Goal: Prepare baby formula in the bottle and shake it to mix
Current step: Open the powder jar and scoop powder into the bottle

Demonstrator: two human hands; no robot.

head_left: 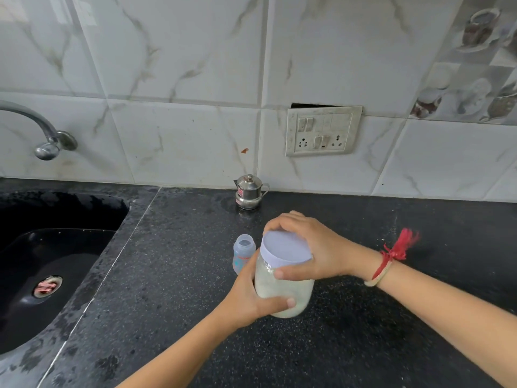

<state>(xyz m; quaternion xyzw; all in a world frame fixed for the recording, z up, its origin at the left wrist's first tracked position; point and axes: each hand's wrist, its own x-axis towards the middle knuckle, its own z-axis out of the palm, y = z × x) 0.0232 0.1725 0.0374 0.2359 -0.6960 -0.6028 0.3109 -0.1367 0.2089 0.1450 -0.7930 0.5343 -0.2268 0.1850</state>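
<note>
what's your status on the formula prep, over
Left hand grips powder jar body, right hand grips its white lid, lid on. Baby bottle uncapped, upright just behind jar's left side. Small steel pot further back, apart from the hands.

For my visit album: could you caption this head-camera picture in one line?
Left hand grips a jar of pale contents while right hand clasps its white lid, open baby bottle beside it.
</note>
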